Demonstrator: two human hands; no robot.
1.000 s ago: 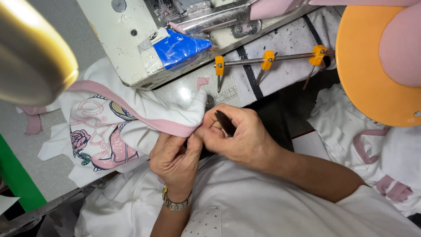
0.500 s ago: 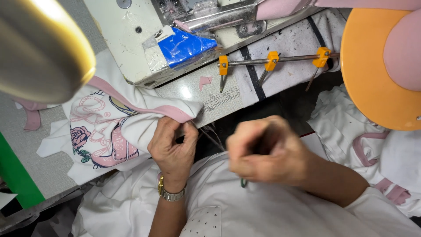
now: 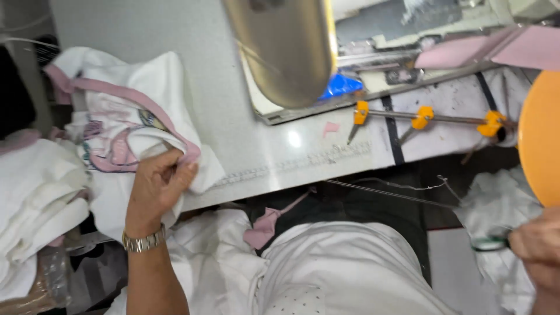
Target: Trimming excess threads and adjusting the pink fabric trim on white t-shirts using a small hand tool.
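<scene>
My left hand (image 3: 158, 185) grips the edge of a white garment with pink trim and a printed picture (image 3: 131, 119), which lies bunched at the left end of the sewing table (image 3: 280, 154). A metal watch (image 3: 143, 240) is on that wrist. My right hand (image 3: 539, 248) is at the lower right corner, partly cut off, closed around a small dark tool (image 3: 491, 242). A thin thread (image 3: 385, 192) stretches from under the table edge toward the right hand. Both hands are far apart.
A sewing machine (image 3: 385, 41) stands at the back, with a metal lamp head (image 3: 283, 52) hanging in front of it. Orange-handled clips (image 3: 423, 116) sit on a rod. An orange disc (image 3: 542, 146) is at right. White fabric piles lie at left (image 3: 35, 198) and right (image 3: 496, 204).
The hands have parted: the left carried the garment out to the left, the right swung down to the lower right with the tool. The view shifted leftward.
</scene>
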